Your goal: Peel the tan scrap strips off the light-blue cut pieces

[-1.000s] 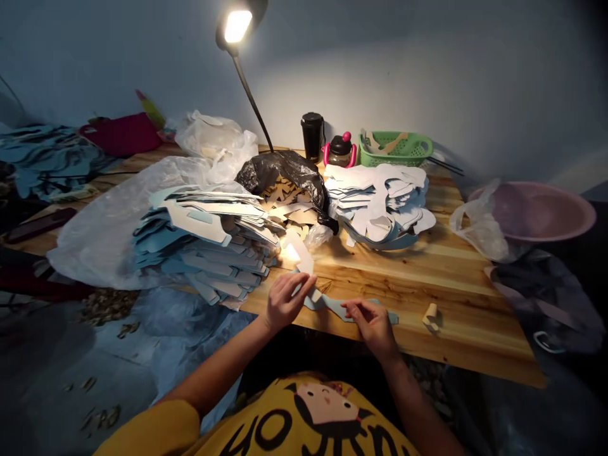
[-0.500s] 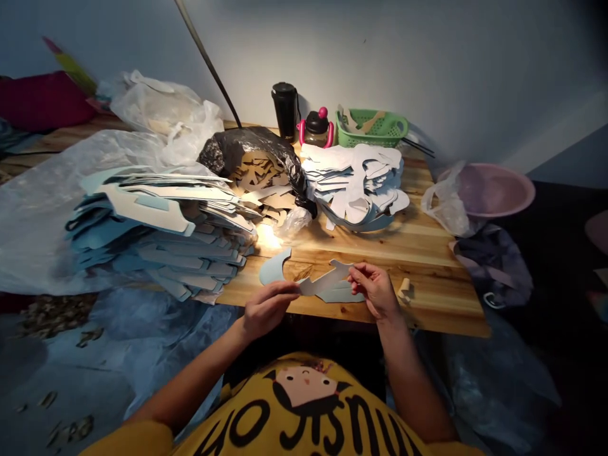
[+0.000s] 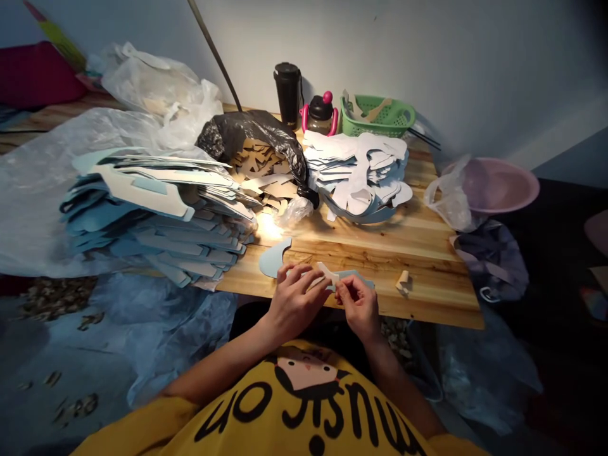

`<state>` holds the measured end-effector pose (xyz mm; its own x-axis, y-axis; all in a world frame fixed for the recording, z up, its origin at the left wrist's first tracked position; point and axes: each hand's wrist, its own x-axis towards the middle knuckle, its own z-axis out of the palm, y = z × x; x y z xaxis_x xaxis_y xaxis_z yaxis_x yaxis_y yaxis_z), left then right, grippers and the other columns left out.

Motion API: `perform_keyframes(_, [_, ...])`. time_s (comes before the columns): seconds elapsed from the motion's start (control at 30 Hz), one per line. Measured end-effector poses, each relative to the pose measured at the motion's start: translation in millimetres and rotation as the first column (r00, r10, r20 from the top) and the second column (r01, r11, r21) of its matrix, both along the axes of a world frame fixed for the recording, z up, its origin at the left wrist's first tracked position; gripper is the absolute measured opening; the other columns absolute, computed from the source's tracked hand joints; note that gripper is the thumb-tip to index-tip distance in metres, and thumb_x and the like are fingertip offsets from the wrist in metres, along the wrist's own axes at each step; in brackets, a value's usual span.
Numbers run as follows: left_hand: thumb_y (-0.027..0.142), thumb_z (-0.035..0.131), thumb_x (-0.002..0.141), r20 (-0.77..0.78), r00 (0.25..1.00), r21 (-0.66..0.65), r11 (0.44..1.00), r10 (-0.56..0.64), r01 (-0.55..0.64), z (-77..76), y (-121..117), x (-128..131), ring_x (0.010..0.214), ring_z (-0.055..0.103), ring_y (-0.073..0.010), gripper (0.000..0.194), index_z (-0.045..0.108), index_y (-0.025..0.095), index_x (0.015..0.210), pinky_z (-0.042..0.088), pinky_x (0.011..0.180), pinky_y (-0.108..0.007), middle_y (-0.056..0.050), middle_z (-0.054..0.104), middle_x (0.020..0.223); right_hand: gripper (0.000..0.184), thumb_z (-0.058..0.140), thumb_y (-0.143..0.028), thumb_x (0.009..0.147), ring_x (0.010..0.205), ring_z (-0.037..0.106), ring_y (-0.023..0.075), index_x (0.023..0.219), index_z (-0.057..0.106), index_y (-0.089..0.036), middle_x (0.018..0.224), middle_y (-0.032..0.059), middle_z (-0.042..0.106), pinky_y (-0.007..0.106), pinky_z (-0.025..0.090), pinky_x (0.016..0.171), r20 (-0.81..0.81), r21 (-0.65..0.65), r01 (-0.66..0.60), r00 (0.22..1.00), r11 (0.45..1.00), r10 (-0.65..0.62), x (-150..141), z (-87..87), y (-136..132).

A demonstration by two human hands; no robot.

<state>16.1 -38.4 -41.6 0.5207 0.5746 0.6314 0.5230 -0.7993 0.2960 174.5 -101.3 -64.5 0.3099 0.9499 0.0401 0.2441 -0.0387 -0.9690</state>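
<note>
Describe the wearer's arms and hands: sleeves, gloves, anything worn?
Left hand and right hand: no gloves. No watch or bracelet visible; forearms bare. Yellow sleeves, part of a yellow shirt with black lettering and a cartoon print.

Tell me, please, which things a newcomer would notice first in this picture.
Probably the large stack of blue and white cut pieces, fanned in uneven layers on the left of the brown wooden table. Next, perhaps, the black plastic bag near the middle, open on a heap of brown scraps. The green plastic basket near the pale wall may also draw the eye.
</note>
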Motion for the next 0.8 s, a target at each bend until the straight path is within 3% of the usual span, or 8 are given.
perform_keyframes(0.1, [0.025, 0.072, 0.087, 0.153, 0.979, -0.119, 0.982, -0.132, 0.150, 2.4, 7.1, 0.9, 0.083, 0.067, -0.0162, 0.003, 0.074, 0.023, 0.089, 0.043, 0.086, -0.035, 0.001, 0.077, 0.084, 0.027, 0.058, -0.038, 0.094, 0.051, 0.048, 0.0095, 0.075, 0.059, -0.019, 0.059, -0.0027, 0.053, 0.021, 0.029, 0.043, 0.095, 0.049, 0.002, 0.995, 0.999, -0.007, -3.3, 12.9, -7.2])
perform_keyframes(0.23, [0.029, 0.075, 0.085, 0.288, 0.932, -0.286, 0.909, -0.219, 0.302, 4.1, 15.3, -2.7, 0.079, 0.068, -0.0158, 0.005, 0.075, 0.024, 0.086, 0.047, 0.080, -0.034, 0.001, 0.077, 0.078, 0.029, 0.058, -0.038, 0.094, 0.051, 0.044, 0.0099, 0.072, 0.055, -0.019, 0.060, -0.0026, 0.051, 0.024, 0.029, 0.046, 0.073, 0.064, 0.002, 0.997, 0.998, -0.006, -7.2, 23.7, -10.5])
perform_keyframes(0.4, [0.032, 0.072, 0.087, 0.313, 0.924, -0.443, 0.826, -0.221, 0.348, 10.1, 12.9, -5.2, 0.084, 0.066, -0.0205, 0.011, 0.077, 0.024, 0.084, 0.051, 0.081, -0.037, -0.003, 0.076, 0.077, 0.032, 0.058, -0.041, 0.094, 0.053, 0.042, 0.0108, 0.070, 0.053, -0.020, 0.061, -0.0023, 0.049, 0.025, 0.032, 0.051, -0.015, 0.082, 0.022, 1.000, 0.996, -0.021, -12.1, 25.7, -10.4])
perform_keyframes(0.6, [0.034, 0.068, 0.089, 0.432, 0.879, -0.596, 0.667, -0.205, 0.448, 14.3, 10.9, -5.0, 0.076, 0.062, -0.0187, 0.019, 0.077, 0.020, 0.080, 0.052, 0.072, -0.033, -0.005, 0.072, 0.071, 0.034, 0.057, -0.042, 0.094, 0.056, 0.043, 0.0119, 0.068, 0.052, -0.021, 0.060, -0.0027, 0.047, 0.026, 0.034, 0.054, -0.149, 0.093, -0.010, 0.989, 0.996, 0.024, -11.7, 23.2, -11.3])
perform_keyframes(0.7, [0.031, 0.069, 0.088, 0.429, 0.881, -0.626, 0.637, -0.198, 0.449, 16.3, 11.4, -5.6, 0.075, 0.061, -0.0183, 0.017, 0.076, 0.019, 0.078, 0.050, 0.071, -0.032, -0.005, 0.071, 0.072, 0.031, 0.056, -0.040, 0.095, 0.058, 0.046, 0.0127, 0.070, 0.055, -0.020, 0.061, -0.0022, 0.048, 0.026, 0.035, 0.056, -0.147, 0.092, -0.043, 0.988, 0.995, 0.056, -10.2, 24.0, -11.4])
perform_keyframes(0.8, [0.030, 0.069, 0.087, 0.410, 0.893, -0.631, 0.649, -0.185, 0.424, 16.9, 10.5, -6.2, 0.077, 0.060, -0.0183, 0.017, 0.075, 0.018, 0.077, 0.049, 0.070, -0.031, -0.005, 0.069, 0.073, 0.032, 0.055, -0.042, 0.095, 0.057, 0.046, 0.0128, 0.071, 0.055, -0.021, 0.061, -0.0022, 0.049, 0.026, 0.035, 0.056, -0.139, 0.087, -0.079, 0.986, 0.993, 0.091, -9.0, 23.7, -10.2])
